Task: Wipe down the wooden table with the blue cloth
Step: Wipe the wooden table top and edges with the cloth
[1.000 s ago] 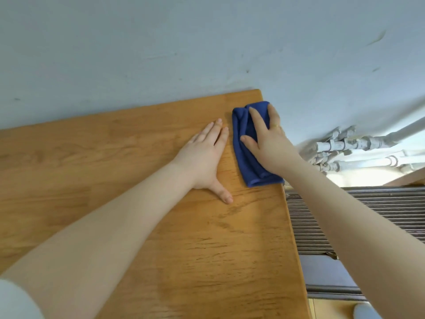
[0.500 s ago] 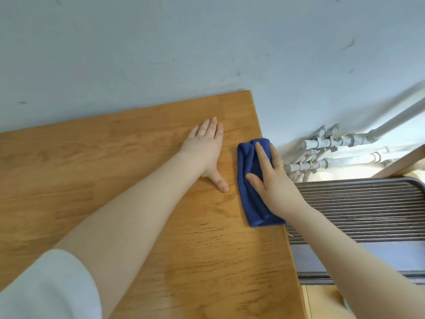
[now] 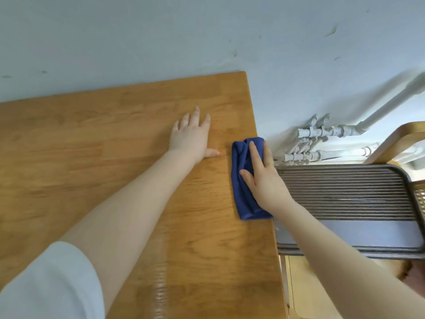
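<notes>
Your left hand [image 3: 192, 137] lies flat on the table [image 3: 92, 139], toward its far right part. Your right hand [image 3: 264, 178] lies on the cloth [image 3: 241, 180], which rests along the table's right edge, just right of the left hand and apart from it. The wall [image 3: 161, 31] stands behind the table. Right of the table's edge sits a slatted rack [image 3: 345, 194]; behind the rack, pipes [image 3: 322, 139] run along the wall.

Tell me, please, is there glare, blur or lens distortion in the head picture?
Head view: a pale streak of glare lies on the wooden table near the bottom; the wide lens bends the table's edges; the right hand on the blue cloth and the flat left hand look sharp; soft shadow falls beside the wall pipes.
</notes>
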A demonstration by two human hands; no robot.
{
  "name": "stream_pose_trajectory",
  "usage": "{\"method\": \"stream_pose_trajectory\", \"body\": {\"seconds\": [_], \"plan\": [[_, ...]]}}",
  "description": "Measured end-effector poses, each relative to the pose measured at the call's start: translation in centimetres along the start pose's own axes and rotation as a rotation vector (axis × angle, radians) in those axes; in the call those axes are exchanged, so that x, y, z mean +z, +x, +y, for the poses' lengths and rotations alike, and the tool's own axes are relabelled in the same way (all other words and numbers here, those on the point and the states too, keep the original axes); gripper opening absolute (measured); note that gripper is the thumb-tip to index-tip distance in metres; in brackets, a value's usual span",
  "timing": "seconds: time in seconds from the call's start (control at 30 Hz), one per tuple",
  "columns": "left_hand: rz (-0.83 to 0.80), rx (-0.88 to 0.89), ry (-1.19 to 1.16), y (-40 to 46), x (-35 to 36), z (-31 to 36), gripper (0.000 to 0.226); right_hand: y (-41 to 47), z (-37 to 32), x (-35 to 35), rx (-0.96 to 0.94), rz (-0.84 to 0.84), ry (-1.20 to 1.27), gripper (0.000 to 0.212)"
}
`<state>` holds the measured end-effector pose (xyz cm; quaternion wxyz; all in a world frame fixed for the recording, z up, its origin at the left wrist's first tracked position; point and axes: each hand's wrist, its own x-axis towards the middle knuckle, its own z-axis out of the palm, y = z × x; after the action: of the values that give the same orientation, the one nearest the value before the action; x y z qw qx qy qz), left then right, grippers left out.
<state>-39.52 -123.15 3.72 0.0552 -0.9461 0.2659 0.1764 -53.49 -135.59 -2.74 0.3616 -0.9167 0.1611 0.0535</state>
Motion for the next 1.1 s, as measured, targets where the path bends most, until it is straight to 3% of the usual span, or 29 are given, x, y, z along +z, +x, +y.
{"method": "stream_pose_trajectory", "body": {"seconds": [0.13, 0.27, 0.37, 0.53, 0.7, 0.83, 1.0, 1.1], "plan": [[-0.028, 0.117, -0.138, -3.6, 0.7, 1.1, 0.082, -6.8, 0.9, 0.8, 0.018, -0.071, 0.025, 0.068], [0.008, 0.233, -0.161, -8.2, 2.0, 2.0, 0.078, -3.4, 1.2, -0.3, 0.012, -0.052, 0.096, 0.065], [-0.047, 0.245, -0.112, -11.9, 2.6, 2.8, 0.089, -1.2, 0.6, -0.5, 0.015, -0.019, 0.132, 0.064], [-0.400, 0.204, 0.089, -18.2, 5.1, 4.0, 0.133, -10.5, 2.1, 1.5, -0.084, -0.100, 0.231, 0.073], [-0.267, 0.180, 0.173, -19.9, 8.5, 4.9, 0.145, -22.5, 4.8, 4.3, -0.206, -0.205, 0.325, 0.074], [-0.218, 0.184, 0.157, -19.8, 8.1, 4.7, 0.144, -21.7, 5.4, 4.1, -0.258, -0.202, 0.339, 0.074], [-0.217, 0.155, 0.152, -20.1, 8.1, 5.0, 0.145, -19.2, 4.0, 3.6, -0.188, -0.146, 0.180, 0.074], [-0.205, 0.157, 0.124, -20.3, 8.3, 4.9, 0.143, -23.0, 6.0, 4.3, -0.482, -0.049, -0.194, 0.069]]}}
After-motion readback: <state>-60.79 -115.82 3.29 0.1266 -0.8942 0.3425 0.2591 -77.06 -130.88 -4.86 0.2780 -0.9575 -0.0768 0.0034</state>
